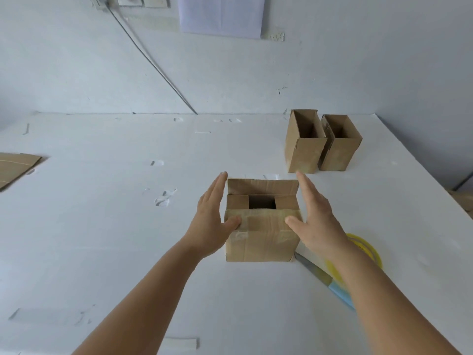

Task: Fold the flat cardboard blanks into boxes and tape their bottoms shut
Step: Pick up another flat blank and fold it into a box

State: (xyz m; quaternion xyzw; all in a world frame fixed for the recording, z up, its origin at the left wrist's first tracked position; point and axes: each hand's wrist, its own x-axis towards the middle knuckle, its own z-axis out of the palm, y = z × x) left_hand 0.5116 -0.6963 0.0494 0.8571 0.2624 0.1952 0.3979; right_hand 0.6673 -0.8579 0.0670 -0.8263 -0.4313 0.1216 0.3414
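A brown cardboard box (261, 242) stands on the white table (102, 239) in front of me, its flaps partly folded in and a dark gap left in the middle. Old clear tape shows on its near flap. My left hand (212, 221) lies flat along the box's left side, fingers straight, thumb pressing the near flap. My right hand (314, 216) mirrors it on the right side, thumb on the same flap. A yellow tape roll (368, 249) and a blue-handled knife (322, 276) lie just right of the box, partly hidden by my right forearm.
Two folded boxes (304, 144) (339, 144) stand open-topped at the back right of the table. A flat cardboard blank (15, 167) lies at the left edge. A grey cable (153, 65) runs down the wall. Scraps of tape dot the tabletop.
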